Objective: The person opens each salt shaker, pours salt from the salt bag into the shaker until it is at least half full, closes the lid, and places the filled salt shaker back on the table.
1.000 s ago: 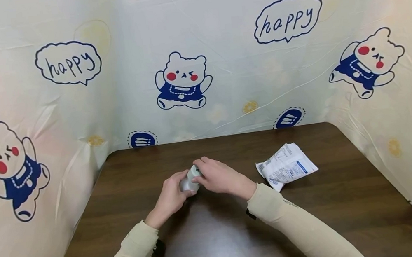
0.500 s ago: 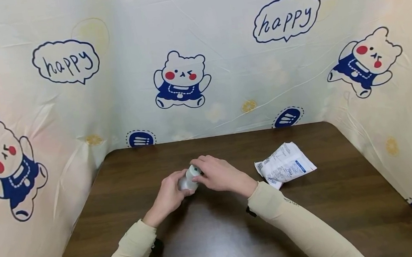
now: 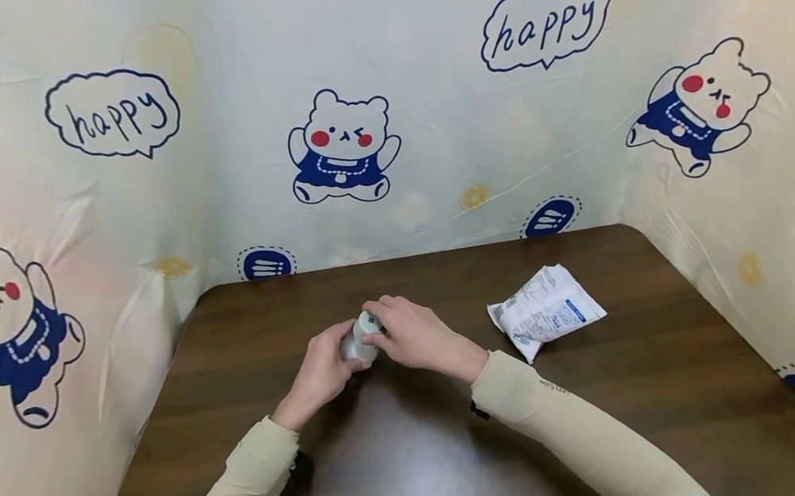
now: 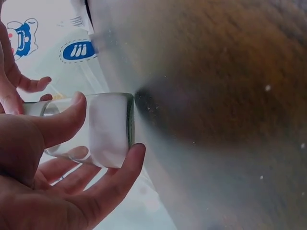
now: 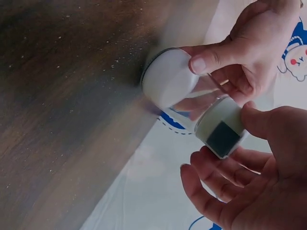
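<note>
A small clear glass jar with white contents in its bottom end is held just above the table, as the left wrist view shows. My left hand grips the jar's body, thumb on one side and fingers round the other. The jar has a pale cap with a dark square patch on it. My right hand holds this cap between thumb and fingers. In the head view the jar is tilted, cap toward my right hand, and the hands hide much of it. Cap and jar appear joined.
A crumpled white packet with blue and black print lies on the brown wooden table, right of my hands. Patterned cloth walls stand along the table's back and both sides.
Both hands stay on the jar and cap, with only slight shifts of the fingers. The jar tilts a little differently, and the head view has shifted slightly.
</note>
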The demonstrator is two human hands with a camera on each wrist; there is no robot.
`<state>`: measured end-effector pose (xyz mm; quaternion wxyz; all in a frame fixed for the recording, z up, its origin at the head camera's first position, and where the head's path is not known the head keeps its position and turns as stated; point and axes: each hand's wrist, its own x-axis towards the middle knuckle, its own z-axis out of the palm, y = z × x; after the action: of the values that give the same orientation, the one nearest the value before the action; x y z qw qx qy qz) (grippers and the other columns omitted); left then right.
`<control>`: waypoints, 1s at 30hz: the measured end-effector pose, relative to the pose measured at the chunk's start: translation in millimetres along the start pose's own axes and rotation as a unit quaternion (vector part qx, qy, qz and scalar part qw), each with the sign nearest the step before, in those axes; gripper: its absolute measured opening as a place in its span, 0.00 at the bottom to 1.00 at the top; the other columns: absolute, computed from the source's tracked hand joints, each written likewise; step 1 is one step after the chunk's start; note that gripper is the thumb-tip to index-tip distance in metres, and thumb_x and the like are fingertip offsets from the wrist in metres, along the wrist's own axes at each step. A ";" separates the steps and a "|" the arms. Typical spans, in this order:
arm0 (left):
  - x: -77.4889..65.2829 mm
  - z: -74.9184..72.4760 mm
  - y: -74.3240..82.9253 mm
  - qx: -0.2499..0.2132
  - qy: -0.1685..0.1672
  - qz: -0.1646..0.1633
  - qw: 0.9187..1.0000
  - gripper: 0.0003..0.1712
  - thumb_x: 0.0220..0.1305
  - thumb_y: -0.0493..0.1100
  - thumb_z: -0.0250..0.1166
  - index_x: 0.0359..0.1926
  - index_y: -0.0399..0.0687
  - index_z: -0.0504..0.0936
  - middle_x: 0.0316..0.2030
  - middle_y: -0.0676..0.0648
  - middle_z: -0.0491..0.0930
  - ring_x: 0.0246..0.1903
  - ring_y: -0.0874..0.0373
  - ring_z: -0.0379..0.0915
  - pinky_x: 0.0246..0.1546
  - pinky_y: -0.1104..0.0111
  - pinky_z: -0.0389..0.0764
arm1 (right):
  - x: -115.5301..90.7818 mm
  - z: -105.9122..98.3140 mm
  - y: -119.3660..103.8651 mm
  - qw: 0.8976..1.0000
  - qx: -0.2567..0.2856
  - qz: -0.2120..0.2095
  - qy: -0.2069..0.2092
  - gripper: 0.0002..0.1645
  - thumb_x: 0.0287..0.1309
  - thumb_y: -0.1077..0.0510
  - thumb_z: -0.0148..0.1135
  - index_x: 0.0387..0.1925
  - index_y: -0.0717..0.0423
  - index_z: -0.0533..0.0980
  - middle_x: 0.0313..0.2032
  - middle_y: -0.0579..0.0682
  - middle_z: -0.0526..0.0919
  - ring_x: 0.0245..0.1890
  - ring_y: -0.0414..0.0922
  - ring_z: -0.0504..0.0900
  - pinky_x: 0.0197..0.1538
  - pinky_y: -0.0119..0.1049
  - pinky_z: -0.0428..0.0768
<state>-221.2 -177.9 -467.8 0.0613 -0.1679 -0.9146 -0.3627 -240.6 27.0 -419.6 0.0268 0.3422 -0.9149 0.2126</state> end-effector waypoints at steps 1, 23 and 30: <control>0.9 0.0 0.9 -0.001 -0.004 -0.002 1.000 0.35 0.53 0.29 0.82 0.62 0.32 0.80 0.55 0.35 0.83 0.51 0.40 0.80 0.54 0.43 0.80 | -0.6 -0.6 1.5 1.000 0.013 0.007 0.000 0.33 0.73 0.43 0.65 0.69 0.58 0.74 0.55 0.53 0.82 0.48 0.46 0.80 0.47 0.39 0.81; 15.8 -15.7 -21.2 -0.010 -0.036 -0.072 0.997 0.35 0.54 0.35 0.83 0.60 0.29 0.79 0.55 0.33 0.84 0.55 0.38 0.80 0.56 0.42 0.79 | -103.2 -46.5 39.3 0.984 0.135 0.101 0.064 0.17 0.72 0.52 0.68 0.56 0.56 0.84 0.42 0.44 0.86 0.38 0.39 0.80 0.44 0.38 0.82; 17.5 -16.0 -23.8 -0.013 -0.044 -0.077 0.996 0.35 0.55 0.35 0.83 0.61 0.30 0.79 0.55 0.34 0.83 0.56 0.38 0.80 0.57 0.42 0.78 | -133.9 -51.8 51.8 0.983 0.118 0.124 0.069 0.11 0.73 0.58 0.67 0.52 0.56 0.86 0.40 0.42 0.86 0.37 0.38 0.80 0.43 0.38 0.82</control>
<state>-246.1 -200.5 -467.3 -0.0092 -0.1136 -0.9219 -0.3704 -176.3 165.4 -417.8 0.0230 0.2112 -0.9146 0.3440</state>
